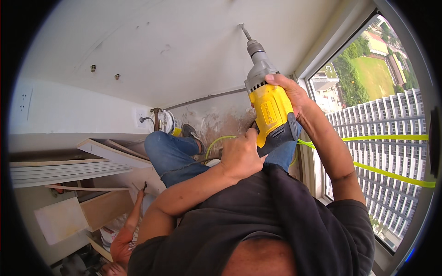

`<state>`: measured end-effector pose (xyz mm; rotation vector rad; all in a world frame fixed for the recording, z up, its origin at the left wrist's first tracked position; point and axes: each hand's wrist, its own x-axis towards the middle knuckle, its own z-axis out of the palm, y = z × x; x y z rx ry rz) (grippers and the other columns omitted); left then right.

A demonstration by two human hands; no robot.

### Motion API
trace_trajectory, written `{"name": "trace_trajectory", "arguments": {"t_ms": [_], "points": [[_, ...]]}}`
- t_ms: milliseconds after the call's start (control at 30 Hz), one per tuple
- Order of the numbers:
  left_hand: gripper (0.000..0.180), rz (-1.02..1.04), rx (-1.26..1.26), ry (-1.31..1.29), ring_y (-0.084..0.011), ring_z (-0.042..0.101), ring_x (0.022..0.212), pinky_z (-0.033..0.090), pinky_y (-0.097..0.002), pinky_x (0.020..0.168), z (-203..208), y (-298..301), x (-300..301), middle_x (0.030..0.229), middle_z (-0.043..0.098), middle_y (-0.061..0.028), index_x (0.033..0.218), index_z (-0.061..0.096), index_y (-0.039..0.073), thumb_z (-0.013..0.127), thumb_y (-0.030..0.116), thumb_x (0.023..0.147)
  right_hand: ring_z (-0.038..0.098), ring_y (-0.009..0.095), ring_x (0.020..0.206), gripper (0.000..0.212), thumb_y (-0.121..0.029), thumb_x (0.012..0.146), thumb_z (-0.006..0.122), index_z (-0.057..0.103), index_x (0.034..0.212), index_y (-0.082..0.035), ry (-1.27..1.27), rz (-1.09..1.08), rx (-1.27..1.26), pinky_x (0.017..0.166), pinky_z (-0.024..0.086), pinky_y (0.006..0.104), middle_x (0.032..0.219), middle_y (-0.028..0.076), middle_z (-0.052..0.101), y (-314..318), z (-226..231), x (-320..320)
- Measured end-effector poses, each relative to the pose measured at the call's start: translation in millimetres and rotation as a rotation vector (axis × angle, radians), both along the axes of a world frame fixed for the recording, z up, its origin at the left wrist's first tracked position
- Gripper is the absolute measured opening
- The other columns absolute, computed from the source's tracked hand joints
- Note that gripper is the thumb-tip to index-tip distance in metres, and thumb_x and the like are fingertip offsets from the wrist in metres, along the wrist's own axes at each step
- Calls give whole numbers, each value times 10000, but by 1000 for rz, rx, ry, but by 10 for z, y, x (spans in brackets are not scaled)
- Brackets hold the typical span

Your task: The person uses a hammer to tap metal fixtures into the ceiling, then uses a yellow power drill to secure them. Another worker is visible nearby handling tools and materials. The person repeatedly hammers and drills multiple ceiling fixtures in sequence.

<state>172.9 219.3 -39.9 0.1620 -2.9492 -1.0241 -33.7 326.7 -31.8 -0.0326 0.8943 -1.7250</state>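
Note:
A yellow, black and grey power drill (271, 108) points up and away toward the white wall (184, 41). The tip of its long drill bit (246, 32) meets the wall at a small dark mark; how deep it sits I cannot tell. My left hand (241, 156) is closed round the drill's rear handle. Higher up, my right hand (292, 94) grips the side of the drill body near its grey front housing, thumb on top. Part of the handle, along with the trigger, is hidden behind my left hand.
Two metal fittings (93, 68) stick out of the wall. A white bucket (168, 122) stands beyond my knee, near a plugged-in wall outlet (141, 118). Stacked boards (69, 172) lie left, above a co-worker in orange (122, 244). A window (368, 92) and bright yellow-green straps (391, 138) are at right.

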Motion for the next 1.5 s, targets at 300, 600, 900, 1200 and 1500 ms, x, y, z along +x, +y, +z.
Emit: {"name": "trace_trajectory", "arguments": {"t_ms": [300,600,900,1200,1500], "points": [[593,-34,-43,82,-424,705,723,548,-512,636,-495,-88,-70,830,690,-220,1073,552,-18,899,276,693,719,303,843,586,-406,854,758,598,1228,16,55,39,15,775,611,444,1031,184,711,3,-356,-22],[534,-43,-103,133,-417,707,741,550,-506,649,-531,-335,32,816,699,-197,1035,587,19,896,295,700,727,307,876,586,-416,864,737,600,1240,12,57,-5,-57,812,607,448,1045,202,722,-62,-521,134],[548,-36,-48,127,-419,705,753,546,-469,665,293,-429,219,790,697,-195,1013,590,11,921,280,668,701,280,755,509,-363,838,789,571,1133,-10,-65,-103,-16,700,605,445,942,162,704,-172,238,378],[573,-41,-33,-76,-418,707,754,547,-471,669,389,-260,150,802,692,-208,1032,582,-18,920,273,673,730,372,842,571,-371,872,763,563,1249,7,-126,-65,-71,762,613,523,1022,234,707,-109,45,186],[594,-46,25,37,-423,695,725,540,-503,651,-207,-35,-34,813,678,-228,1061,560,-35,902,272,683,712,307,816,528,-327,842,801,581,1196,-3,-26,-25,21,747,609,458,990,178,697,7,-104,12]]}}
